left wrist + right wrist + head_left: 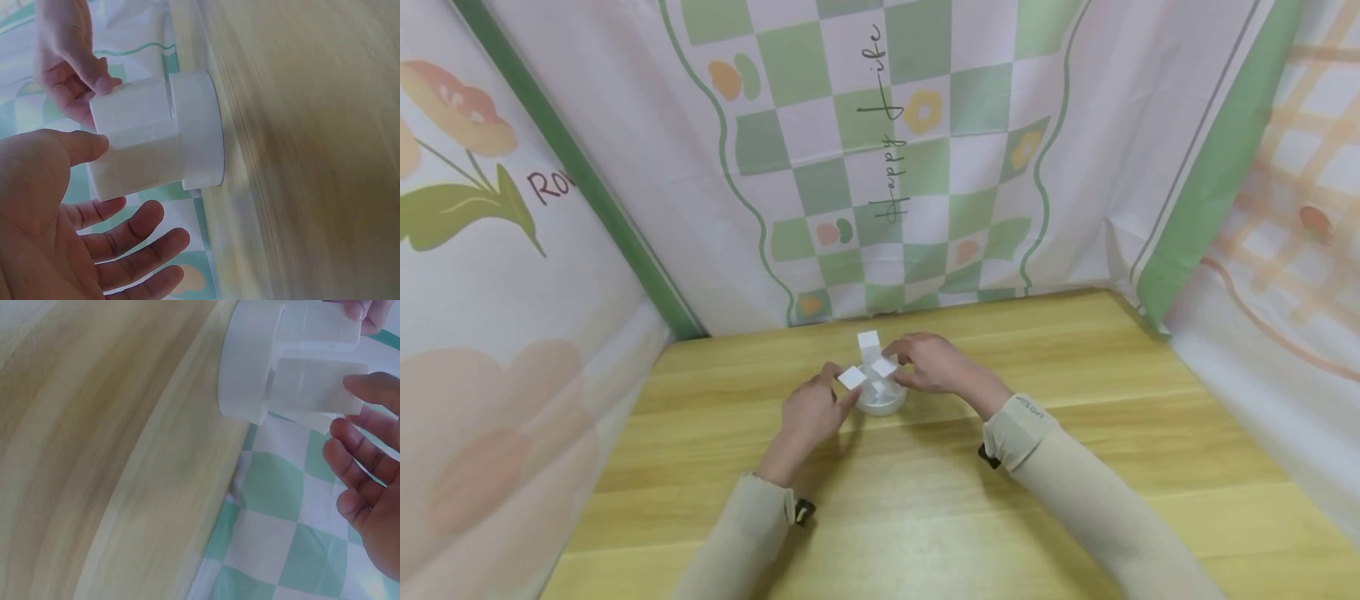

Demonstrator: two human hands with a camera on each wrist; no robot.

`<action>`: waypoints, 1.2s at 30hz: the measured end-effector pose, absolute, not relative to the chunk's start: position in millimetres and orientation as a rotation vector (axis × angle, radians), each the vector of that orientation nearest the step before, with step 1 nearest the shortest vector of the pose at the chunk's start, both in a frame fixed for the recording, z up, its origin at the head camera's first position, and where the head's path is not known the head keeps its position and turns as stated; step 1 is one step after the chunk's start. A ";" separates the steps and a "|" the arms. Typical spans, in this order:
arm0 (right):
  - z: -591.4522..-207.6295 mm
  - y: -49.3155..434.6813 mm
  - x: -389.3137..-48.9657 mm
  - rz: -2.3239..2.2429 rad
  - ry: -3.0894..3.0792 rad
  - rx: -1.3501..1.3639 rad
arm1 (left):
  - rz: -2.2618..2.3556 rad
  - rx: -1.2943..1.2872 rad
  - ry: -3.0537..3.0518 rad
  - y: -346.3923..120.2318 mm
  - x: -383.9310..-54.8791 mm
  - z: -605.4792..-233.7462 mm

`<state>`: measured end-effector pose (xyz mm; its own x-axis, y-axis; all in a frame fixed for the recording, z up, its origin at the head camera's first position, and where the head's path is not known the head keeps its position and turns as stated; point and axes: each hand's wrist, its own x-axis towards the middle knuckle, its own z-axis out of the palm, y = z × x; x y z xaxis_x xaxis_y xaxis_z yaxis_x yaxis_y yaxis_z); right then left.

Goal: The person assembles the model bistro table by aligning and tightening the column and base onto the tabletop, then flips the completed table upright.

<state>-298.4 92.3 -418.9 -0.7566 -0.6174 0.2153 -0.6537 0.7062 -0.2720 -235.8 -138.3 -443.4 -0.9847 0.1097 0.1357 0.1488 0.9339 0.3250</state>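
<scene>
On the table stands a round white base [882,408], with several white square-ended blocks rising from it. My left hand [812,408] pinches the top end of the left block [852,377] between thumb and index finger. Its other fingers spread loosely below, as the left wrist view shows. With thumb and index finger, my right hand [936,363] pinches the top of the right block [883,367]. A third block [868,340] stands at the back of the base, untouched by either hand. In the right wrist view, the blocks' lower ends meet the base [247,362].
The wood-grain table [925,508] reaches back to a hanging curtain [917,192] with green and white checks. Further patterned cloth hangs at the left [505,333] and right [1247,275] sides. The base stands near the table's back edge.
</scene>
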 end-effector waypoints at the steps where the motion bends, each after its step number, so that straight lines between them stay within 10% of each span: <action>1: -419.2 92.0 -298.8 0.515 -2.810 1.026 | -0.509 -0.199 -2.975 -138.4 -235.9 -443.8; 36: -420.9 81.5 -304.9 0.510 -2.917 0.717 | -0.522 -0.200 -2.962 -139.1 -237.7 -446.0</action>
<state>-304.9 81.5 -420.9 -0.8850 -0.4338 0.1693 -0.4655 0.8335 -0.2977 -237.7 -139.1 -446.0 -0.9832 0.1081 0.1473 0.1519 0.9314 0.3306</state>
